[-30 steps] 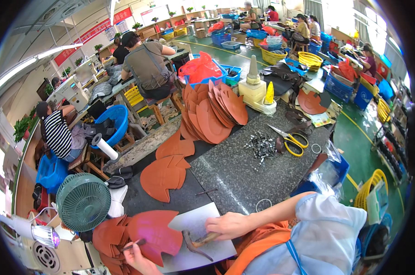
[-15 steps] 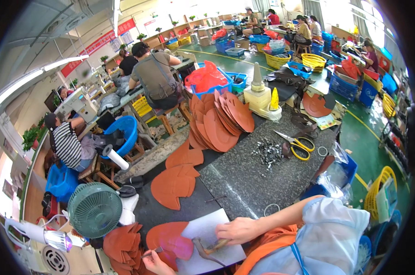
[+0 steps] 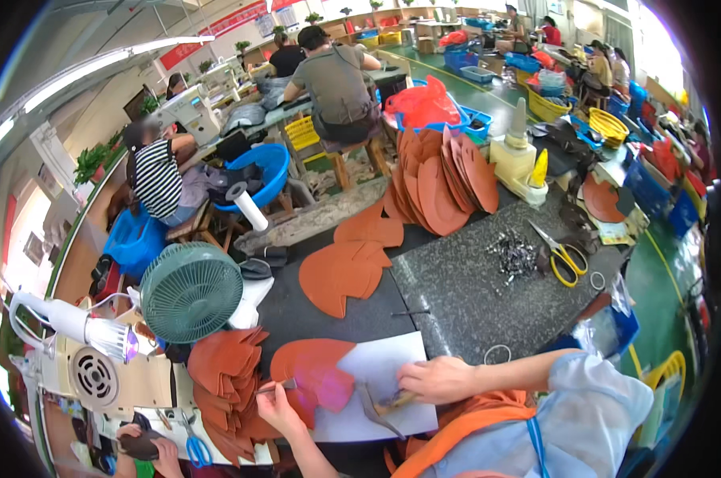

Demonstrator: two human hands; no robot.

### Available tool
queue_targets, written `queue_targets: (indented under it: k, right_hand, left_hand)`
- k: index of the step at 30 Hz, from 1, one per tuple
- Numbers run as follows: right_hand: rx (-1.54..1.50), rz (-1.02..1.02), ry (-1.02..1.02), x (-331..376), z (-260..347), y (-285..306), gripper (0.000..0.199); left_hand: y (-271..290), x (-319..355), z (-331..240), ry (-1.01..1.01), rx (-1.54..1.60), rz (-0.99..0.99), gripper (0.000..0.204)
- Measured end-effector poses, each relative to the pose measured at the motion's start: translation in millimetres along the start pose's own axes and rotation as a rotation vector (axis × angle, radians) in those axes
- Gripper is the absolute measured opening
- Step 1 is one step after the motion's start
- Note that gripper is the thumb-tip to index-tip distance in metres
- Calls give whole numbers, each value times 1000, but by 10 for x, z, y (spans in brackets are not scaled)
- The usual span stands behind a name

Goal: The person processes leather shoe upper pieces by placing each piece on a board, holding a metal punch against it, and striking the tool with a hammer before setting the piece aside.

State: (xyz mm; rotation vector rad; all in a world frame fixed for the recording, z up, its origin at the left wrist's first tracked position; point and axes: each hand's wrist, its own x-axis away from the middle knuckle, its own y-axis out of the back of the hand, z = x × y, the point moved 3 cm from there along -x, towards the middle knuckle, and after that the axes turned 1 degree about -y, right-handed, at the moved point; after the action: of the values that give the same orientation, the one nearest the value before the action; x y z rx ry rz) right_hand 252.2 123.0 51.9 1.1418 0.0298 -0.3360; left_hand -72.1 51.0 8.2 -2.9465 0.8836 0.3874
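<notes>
Shifted up-frame, the red-brown panel [image 3: 319, 373] lies between left hand [image 3: 279, 409], nearer and pinching a flat-tipped tool [image 3: 289, 384], and right hand [image 3: 435, 380], gripping a hammer [image 3: 374, 411].

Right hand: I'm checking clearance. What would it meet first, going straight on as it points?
The right hand, its hammer leading, would probably meet the reddish-brown piece overlapping the white board; depth is unclear.
</notes>
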Motion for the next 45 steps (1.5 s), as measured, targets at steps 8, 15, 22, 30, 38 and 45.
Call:
queue_targets:
  k: [8,15,22,30,38,45]
  right_hand:
    - [-29,-7,-37,96,-89,61,27]
    - [-156,-74,-266,139,-275,260,31]
    - [-719,13,-623,-43,-370,312,23]
    - [-390,167,-413,-293,-242,377,27]
    - [-440,176,-457,-245,-338,425,27]
    - [-479,239,-571,-68,-490,286,27]
  left_hand:
    - [212,163,-60,112,46,-83,2]
    - [-16,-167,-331,41,71,119,6]
    - [229,-175,112,138,132,-25,11]
    - [159,118,54,144,145,-187,10]
    - [78,185,-265,111,-104,45,11]
    - [-191,219,-255,461,-17,479,13]
